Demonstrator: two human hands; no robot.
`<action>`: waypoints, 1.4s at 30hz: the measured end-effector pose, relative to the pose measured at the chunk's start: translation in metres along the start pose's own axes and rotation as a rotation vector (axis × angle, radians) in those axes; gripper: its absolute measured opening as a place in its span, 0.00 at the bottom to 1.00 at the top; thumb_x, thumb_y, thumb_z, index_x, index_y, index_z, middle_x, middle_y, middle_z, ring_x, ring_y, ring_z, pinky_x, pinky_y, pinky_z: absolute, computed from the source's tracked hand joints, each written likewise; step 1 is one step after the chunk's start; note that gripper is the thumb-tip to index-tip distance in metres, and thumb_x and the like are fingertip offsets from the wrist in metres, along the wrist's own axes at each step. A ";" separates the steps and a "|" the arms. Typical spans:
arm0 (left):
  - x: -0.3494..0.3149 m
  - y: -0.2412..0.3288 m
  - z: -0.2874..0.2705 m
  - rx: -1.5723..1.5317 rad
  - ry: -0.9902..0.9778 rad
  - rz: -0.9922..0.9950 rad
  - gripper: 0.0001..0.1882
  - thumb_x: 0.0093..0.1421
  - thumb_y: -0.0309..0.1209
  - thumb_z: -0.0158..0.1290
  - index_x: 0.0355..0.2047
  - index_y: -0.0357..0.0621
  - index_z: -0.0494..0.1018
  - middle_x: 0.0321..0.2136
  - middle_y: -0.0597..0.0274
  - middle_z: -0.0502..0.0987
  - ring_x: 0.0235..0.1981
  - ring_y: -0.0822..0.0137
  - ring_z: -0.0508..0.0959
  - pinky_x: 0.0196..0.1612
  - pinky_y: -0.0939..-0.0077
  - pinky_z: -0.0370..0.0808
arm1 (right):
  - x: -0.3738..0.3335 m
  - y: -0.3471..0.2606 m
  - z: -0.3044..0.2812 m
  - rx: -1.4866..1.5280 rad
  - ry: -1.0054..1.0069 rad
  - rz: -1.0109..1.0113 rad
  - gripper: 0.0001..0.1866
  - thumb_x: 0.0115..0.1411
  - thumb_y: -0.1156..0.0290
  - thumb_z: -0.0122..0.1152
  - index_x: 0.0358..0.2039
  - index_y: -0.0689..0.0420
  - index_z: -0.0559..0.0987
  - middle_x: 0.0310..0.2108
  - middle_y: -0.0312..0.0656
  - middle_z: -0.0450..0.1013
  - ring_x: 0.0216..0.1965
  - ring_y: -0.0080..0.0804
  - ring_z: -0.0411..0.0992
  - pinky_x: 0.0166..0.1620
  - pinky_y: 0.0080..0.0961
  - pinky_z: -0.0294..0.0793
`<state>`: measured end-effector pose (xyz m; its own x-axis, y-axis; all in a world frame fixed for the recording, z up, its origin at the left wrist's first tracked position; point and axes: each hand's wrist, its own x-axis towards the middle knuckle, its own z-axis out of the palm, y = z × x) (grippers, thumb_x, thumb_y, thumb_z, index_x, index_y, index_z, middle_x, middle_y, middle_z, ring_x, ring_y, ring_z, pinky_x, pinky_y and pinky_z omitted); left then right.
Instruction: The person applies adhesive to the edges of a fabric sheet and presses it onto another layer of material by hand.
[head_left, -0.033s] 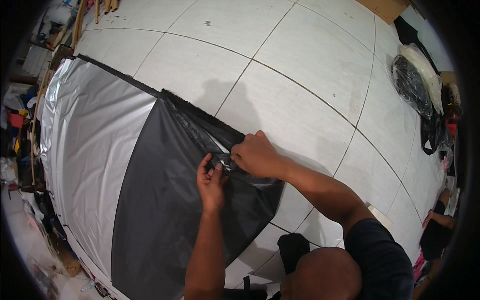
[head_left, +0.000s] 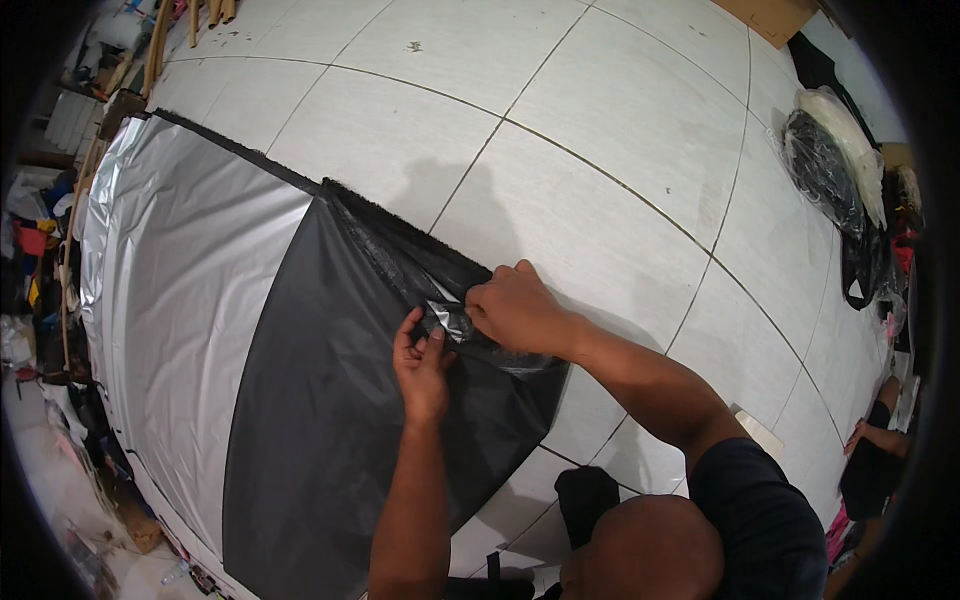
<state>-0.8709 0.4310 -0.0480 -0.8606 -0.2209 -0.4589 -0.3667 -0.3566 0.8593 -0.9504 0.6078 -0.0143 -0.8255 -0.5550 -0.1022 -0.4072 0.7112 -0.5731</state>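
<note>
A large sheet of fabric, with a black panel [head_left: 330, 400] and a silver panel [head_left: 200, 240], is spread over the floor. Along its far edge runs a fuzzy black strip [head_left: 400, 222]. My left hand [head_left: 422, 365] is closed on a fold of the black fabric, thumb against fingers. Just to the right, my right hand [head_left: 515, 305] grips the fabric at that far edge, knuckles up and fingertips hidden. Between the hands the fold gapes, and a shiny silver patch [head_left: 441, 315] shows in it.
Pale tiles [head_left: 610, 150] make up the floor. Plastic-wrapped bundles [head_left: 830, 160] lie at the far right, near a cardboard box [head_left: 770, 18]. Another person's hand [head_left: 862, 436] shows at the right rim. Mixed clutter [head_left: 35, 240] lines the left side, with wooden sticks [head_left: 160, 50] behind.
The fold between my hands has shifted, and more of its silver patch shows. My right hand has moved very slightly; my left hand stays nearly in place.
</note>
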 end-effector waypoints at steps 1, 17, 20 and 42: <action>-0.001 0.001 0.002 0.011 0.007 0.002 0.25 0.65 0.26 0.54 0.61 0.43 0.61 0.28 0.70 0.76 0.28 0.81 0.74 0.32 0.85 0.73 | -0.002 0.001 -0.002 -0.010 0.023 0.032 0.13 0.59 0.58 0.59 0.25 0.54 0.80 0.24 0.40 0.77 0.36 0.42 0.73 0.44 0.40 0.61; -0.001 0.001 0.001 -0.006 0.032 0.023 0.26 0.66 0.29 0.54 0.62 0.44 0.60 0.26 0.74 0.75 0.28 0.82 0.74 0.33 0.85 0.72 | 0.003 -0.019 0.007 -0.043 0.332 -0.249 0.11 0.51 0.60 0.66 0.30 0.52 0.79 0.29 0.37 0.76 0.35 0.36 0.71 0.42 0.38 0.61; -0.005 0.008 0.007 0.024 0.024 0.032 0.28 0.66 0.29 0.54 0.63 0.44 0.58 0.26 0.73 0.76 0.29 0.82 0.75 0.34 0.85 0.73 | 0.008 -0.012 0.007 -0.004 0.070 -0.158 0.11 0.52 0.58 0.66 0.27 0.52 0.81 0.25 0.36 0.76 0.36 0.35 0.70 0.43 0.36 0.61; -0.003 0.003 0.002 0.002 0.028 0.043 0.27 0.65 0.26 0.54 0.63 0.44 0.60 0.21 0.77 0.69 0.22 0.85 0.67 0.27 0.89 0.67 | 0.009 -0.009 -0.001 -0.179 0.505 -0.011 0.12 0.52 0.63 0.67 0.35 0.52 0.77 0.29 0.37 0.76 0.34 0.37 0.71 0.42 0.36 0.61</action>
<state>-0.8699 0.4326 -0.0431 -0.8654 -0.2607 -0.4280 -0.3308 -0.3444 0.8786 -0.9547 0.5970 -0.0095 -0.8880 -0.3175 0.3326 -0.4409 0.7934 -0.4198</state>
